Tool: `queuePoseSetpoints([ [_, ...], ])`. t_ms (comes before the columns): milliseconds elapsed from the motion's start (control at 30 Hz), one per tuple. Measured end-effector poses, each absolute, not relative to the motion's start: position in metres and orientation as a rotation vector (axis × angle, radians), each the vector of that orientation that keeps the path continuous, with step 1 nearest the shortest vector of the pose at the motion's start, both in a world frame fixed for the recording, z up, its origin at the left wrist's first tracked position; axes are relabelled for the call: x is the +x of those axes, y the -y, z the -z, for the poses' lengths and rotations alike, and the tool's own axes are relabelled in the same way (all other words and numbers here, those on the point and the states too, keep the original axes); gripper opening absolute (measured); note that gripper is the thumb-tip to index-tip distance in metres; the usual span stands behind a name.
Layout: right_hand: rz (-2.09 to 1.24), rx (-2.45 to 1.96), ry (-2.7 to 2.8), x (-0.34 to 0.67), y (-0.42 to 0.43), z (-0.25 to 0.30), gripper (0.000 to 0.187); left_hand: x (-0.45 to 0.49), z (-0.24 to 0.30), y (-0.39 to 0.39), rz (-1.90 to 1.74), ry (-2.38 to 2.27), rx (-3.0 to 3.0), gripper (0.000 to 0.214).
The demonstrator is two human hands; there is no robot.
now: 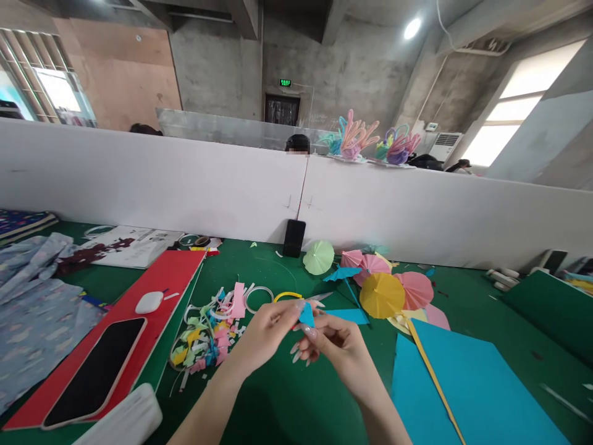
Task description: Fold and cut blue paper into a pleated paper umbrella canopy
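Note:
A small folded piece of blue paper is held up over the green table. My left hand pinches it from the left between thumb and fingers. My right hand is closed at its lower right edge, thumb bent against the fingers; the exact grip is partly hidden. Just beyond the hands lie a blue paper strip, a yellow ring and scissors, mostly covered by my hands. A blue paper umbrella with a thin stick rests behind the strip.
Paper scraps are heaped left of my hands, beside a roll of tape. Yellow, pink and green paper umbrellas lie behind right. Blue sheets cover the right front. A phone lies on a red board.

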State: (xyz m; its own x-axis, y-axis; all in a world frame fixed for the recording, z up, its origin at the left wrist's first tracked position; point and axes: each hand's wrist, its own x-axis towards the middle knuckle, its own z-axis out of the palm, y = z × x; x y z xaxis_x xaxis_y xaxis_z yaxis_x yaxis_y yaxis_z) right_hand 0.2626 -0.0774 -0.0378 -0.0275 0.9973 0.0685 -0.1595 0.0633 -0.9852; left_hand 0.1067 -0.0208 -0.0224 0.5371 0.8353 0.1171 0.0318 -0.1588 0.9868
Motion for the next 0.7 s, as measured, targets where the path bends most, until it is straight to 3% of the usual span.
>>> queuePoseSetpoints([
  [100,-1.245,-1.038,1.127,0.264,0.079,0.038,0.031,0.101,0.033,0.003,-0.925,-0.879,1.595,0.057],
  [300,-1.214,-1.07,1.07,0.278,0.087,0.042,0.034,0.111,0.094,-0.042,-0.7,-1.175,1.886,0.024],
  [433,-1.185,-1.099,1.027,0.295,0.093,0.048,0.035,0.133,0.124,-0.056,-0.444,-1.226,2.109,0.029],
  [700,-1.139,-1.155,0.927,0.321,0.105,0.071,0.038,0.163,0.127,-0.082,-0.031,-1.314,2.293,0.032],
])
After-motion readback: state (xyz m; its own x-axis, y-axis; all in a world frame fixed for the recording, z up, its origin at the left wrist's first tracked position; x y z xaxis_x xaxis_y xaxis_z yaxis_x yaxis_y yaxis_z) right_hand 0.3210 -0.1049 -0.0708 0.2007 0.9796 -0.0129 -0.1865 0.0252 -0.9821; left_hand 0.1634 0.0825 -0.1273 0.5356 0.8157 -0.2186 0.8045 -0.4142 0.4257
